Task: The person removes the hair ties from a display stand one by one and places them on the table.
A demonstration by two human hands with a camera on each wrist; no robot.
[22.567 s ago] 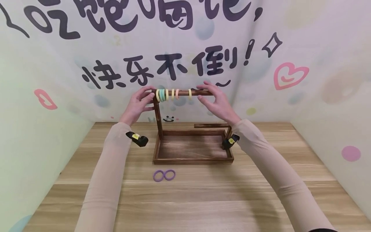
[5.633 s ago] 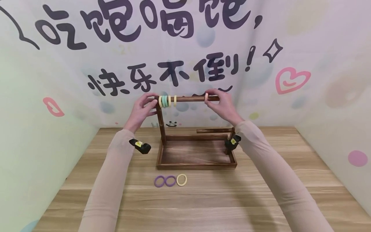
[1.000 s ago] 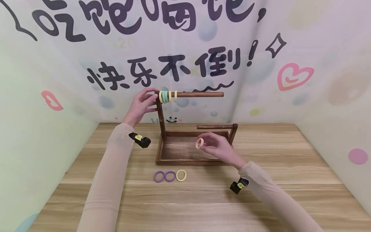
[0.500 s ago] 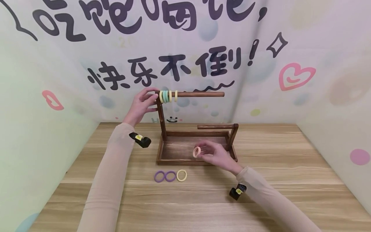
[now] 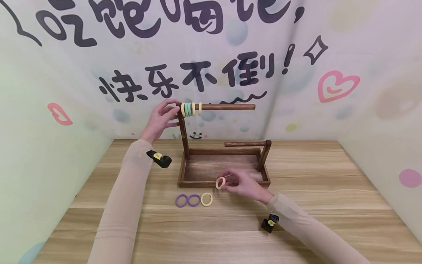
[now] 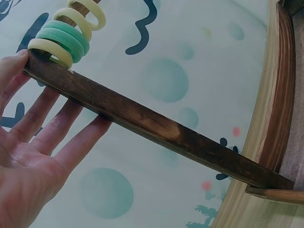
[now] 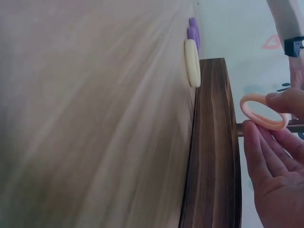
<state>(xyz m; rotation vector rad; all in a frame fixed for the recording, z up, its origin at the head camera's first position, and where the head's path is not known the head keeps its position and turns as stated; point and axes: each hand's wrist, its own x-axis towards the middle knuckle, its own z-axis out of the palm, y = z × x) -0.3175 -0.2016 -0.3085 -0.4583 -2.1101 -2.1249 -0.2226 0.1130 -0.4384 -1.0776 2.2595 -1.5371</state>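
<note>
A peach ring (image 7: 267,124) is pinched by the right hand (image 5: 243,184) near the tray's front edge (image 5: 197,184); the post (image 6: 133,122) is held in the left hand's (image 5: 159,121) fingertips. Pinched too loosely, the ring could be dropped.

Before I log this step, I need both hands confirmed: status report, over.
Left hand on the tall post. Right hand pinches the peach ring, in the air. Possibly in the way: yellow ring on table, beside two purple rings.

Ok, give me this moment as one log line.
left hand: touching tall post | right hand: pinching peach ring | upper bar: three yellow rings, two green rings | table: two purple rings, one yellow ring
</note>
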